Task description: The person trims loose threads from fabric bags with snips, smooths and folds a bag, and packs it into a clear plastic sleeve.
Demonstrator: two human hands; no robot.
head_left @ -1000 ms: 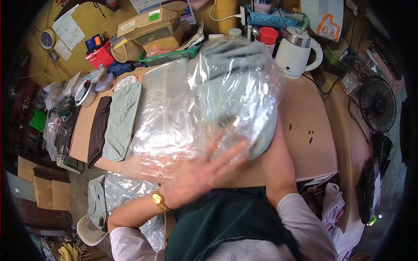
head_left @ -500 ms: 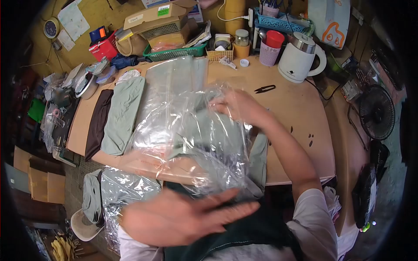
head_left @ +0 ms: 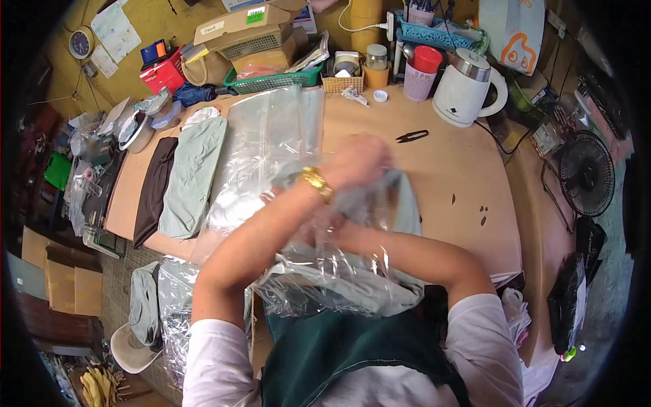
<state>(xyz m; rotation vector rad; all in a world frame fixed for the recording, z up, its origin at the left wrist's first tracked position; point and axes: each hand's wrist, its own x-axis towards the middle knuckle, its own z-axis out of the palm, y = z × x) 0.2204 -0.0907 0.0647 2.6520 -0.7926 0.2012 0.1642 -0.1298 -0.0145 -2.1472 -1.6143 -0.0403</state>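
My left hand, with a gold bracelet at its wrist, reaches across to the right, blurred and closed at the upper edge of a clear plastic bag. Below it my right hand crosses to the left, partly covered by the shiny plastic and my left forearm; its fingers are hidden. A grey-green garment lies in and under this bag, hanging over the table's front edge. Left of my hands lie more flat clear plastic bags, with a folded grey-green garment and a dark brown one beyond.
Black thread snips and several small dark bits lie on the brown tabletop. A white kettle stands back right, near a fan. A green basket with boxes lines the back. Wrapped garments hang over a chair.
My left hand has swung from the front edge up and across to the right. My right hand has come down and left into the plastic, and the bag has shifted toward me.
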